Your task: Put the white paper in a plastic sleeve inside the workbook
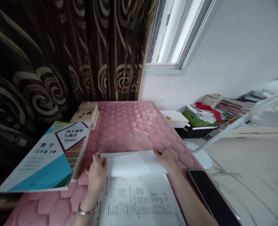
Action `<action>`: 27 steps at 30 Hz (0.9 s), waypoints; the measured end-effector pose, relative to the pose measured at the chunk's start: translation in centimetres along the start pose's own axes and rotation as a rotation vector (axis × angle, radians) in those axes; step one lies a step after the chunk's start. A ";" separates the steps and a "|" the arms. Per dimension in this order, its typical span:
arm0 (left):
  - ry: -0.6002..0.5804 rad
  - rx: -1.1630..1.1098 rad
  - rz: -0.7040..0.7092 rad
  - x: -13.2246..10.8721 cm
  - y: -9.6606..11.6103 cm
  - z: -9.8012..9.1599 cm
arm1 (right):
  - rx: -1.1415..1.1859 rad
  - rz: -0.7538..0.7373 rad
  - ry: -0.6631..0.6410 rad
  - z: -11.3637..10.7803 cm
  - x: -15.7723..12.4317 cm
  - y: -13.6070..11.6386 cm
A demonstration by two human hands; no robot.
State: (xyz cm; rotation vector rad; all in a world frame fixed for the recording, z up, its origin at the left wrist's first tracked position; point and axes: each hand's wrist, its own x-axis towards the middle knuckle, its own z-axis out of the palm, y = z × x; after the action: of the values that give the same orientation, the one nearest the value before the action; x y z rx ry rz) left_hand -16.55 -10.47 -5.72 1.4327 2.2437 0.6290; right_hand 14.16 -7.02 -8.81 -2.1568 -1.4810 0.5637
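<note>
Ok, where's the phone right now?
In the head view the phone lies face up at the pink table's right edge, just right of the right hand and forearm, beside the printed sheet.

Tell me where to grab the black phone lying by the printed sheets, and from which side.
Pinch the black phone across its long edges near its far end, coming from above on the right: it lies flat at the pink table's right edge, with the right hand and forearm close along its left.
</note>
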 end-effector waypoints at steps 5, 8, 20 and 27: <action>0.070 0.179 0.066 -0.7 -0.2 0.4 | -0.090 -0.009 -0.019 0.2 0.1 -0.2; 0.259 0.414 0.211 -1.0 -0.1 0.9 | -0.107 0.000 -0.016 0.2 -0.1 -0.2; -0.362 0.429 0.870 -2.1 7.5 5.0 | -0.030 -0.027 -0.051 -0.3 -0.6 -0.2; -0.281 0.441 0.859 -1.9 6.7 5.8 | 0.043 -0.145 0.110 -0.7 -2.1 1.3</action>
State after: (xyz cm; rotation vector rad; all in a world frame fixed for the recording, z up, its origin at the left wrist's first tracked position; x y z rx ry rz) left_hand -7.65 -8.84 -6.42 2.5463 1.5316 0.1238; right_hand 14.80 -9.49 -8.81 -1.9944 -1.5358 0.4155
